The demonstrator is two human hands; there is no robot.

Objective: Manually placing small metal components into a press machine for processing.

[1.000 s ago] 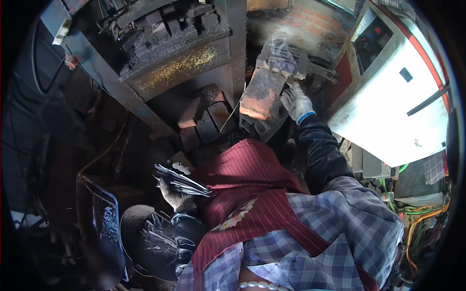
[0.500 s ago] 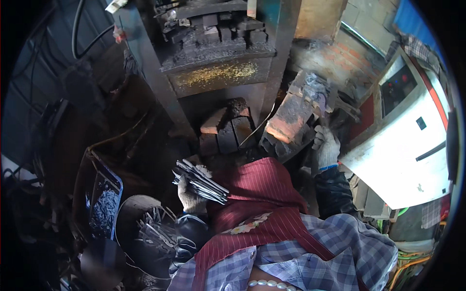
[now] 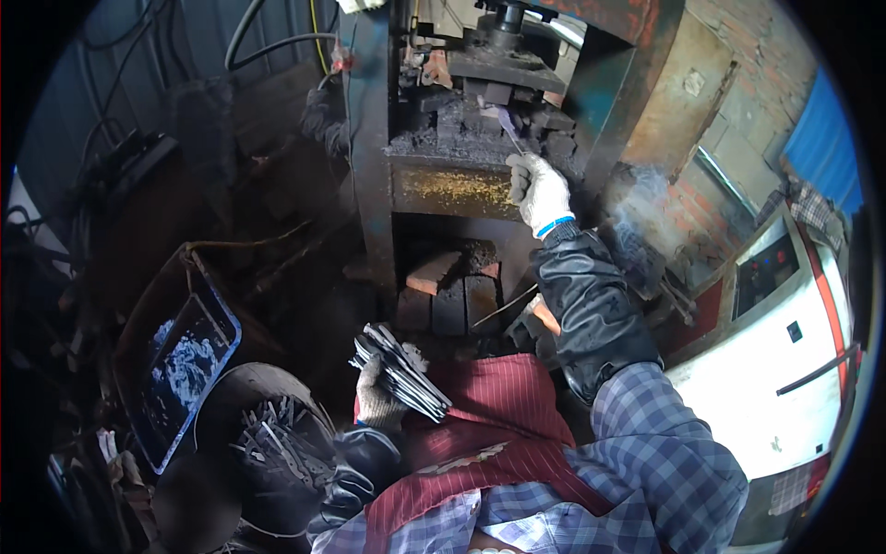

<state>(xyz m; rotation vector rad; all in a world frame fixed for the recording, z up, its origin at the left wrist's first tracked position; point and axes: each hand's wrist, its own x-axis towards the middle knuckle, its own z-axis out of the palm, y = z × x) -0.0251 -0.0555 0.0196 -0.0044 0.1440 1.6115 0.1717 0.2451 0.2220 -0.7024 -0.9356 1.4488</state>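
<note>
My left hand, in a knitted glove, is closed round a bundle of thin grey metal strips above my red striped apron. Reaching forward, my right hand is gloved too, fingers curled in a grip. From it a slim purplish strip points up toward blackened blocks on the bed of a metal press. The strip's lower end is hidden by the fingers. Above the blocks hangs the press's dark upper plate.
At my left stands a round bucket with several metal strips in it, beside a blue-edged tray. Bricks lie under the press bed. Smoke drifts at its right, near a white control cabinet.
My right hand has gone from beside the bricks at the right up and left to the press, the purplish strip with it. My left hand still holds its bundle. The view has shifted.
</note>
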